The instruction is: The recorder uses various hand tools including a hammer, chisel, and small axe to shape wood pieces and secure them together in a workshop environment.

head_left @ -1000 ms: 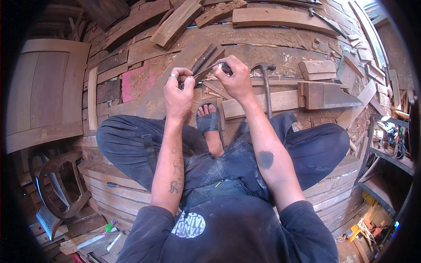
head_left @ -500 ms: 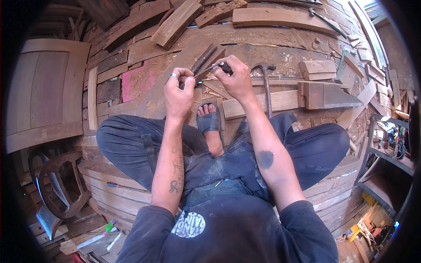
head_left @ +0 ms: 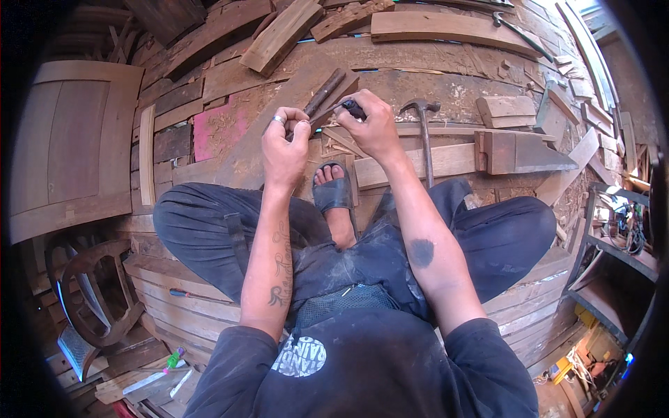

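Observation:
My left hand [head_left: 286, 148], a ring on one finger, is closed with its fingertips at the lower end of a dark brown round rod [head_left: 325, 92]. The rod slants away over a wooden board [head_left: 339, 97]. In my closed right hand [head_left: 377, 127] is a black-handled tool [head_left: 354, 109], whose thin shaft points toward my left fingertips. The shaft's tip is too small to make out, and so is anything pinched in the left fingers. A claw hammer [head_left: 424, 136] lies just right of my right hand.
Beyond my hands lie several wooden beams [head_left: 446, 29] and a second hammer [head_left: 523, 36]. A panelled wooden door [head_left: 77, 139] is at the left, near a curved wooden frame [head_left: 104, 299]. A screwdriver [head_left: 198, 296] lies by my left knee. Dark shelving [head_left: 613, 265] stands at the right.
My right hand has turned slightly, so more of the black handle shows and less of the thin shaft. My left hand has barely moved.

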Motion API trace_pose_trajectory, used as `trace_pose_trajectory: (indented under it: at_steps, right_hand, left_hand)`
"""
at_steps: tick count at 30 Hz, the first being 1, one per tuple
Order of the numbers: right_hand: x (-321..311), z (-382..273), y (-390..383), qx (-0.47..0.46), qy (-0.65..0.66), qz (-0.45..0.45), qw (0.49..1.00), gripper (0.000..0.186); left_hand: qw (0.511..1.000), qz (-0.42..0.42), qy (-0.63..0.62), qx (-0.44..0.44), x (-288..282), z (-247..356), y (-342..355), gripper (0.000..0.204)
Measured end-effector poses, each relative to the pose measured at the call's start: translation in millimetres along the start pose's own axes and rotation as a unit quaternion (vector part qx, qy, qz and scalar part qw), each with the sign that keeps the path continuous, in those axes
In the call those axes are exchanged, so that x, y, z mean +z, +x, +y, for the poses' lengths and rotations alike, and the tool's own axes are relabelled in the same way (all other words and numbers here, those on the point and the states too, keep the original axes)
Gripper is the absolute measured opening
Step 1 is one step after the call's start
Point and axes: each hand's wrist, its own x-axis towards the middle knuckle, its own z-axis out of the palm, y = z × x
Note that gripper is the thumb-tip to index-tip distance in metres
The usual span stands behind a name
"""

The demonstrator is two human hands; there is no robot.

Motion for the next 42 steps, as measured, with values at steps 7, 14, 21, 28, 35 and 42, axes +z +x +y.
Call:
trace_pose_trajectory:
  at_steps: [7, 14, 21, 28, 35, 42]
  right_hand:
    - [0.3, -1.9, 0.0, 0.011, 0.004, -0.01, 1.0, 0.022]
    - [1.7, 45.8, -14.8, 0.106, -0.122, -0.058, 0.985, 0.035]
    - [-34.7, 93.4, -33.2, 0.297, -0.344, -0.086, 0.886, 0.052]
    - [-60.7, 101.8, -72.8, 0.523, -0.423, -0.04, 0.739, 0.049]
    - [-60.7, 130.0, -75.6, 0.534, -0.345, 0.007, 0.772, 0.043]
    - [-73.2, 129.2, -60.3, 0.505, -0.178, 0.082, 0.84, 0.034]
  left_hand:
    - [1.0, -0.012, 0.006, -0.018, 0.1, 0.1, 0.2, 0.012]
    - [0.999, -0.021, 0.016, -0.022, -6.3, -11.8, 4.3, 0.015]
    - [0.987, 0.012, 0.151, -0.047, -26.8, -69.2, 27.0, 0.021]
    - [0.968, 0.003, 0.215, -0.13, -49.3, -133.0, 14.6, 0.018]
    - [0.94, -0.063, 0.232, -0.241, -37.7, -186.1, 3.1, 0.025]
    - [0.956, -0.086, 0.167, -0.224, -11.1, -192.8, 15.0, 0.03]
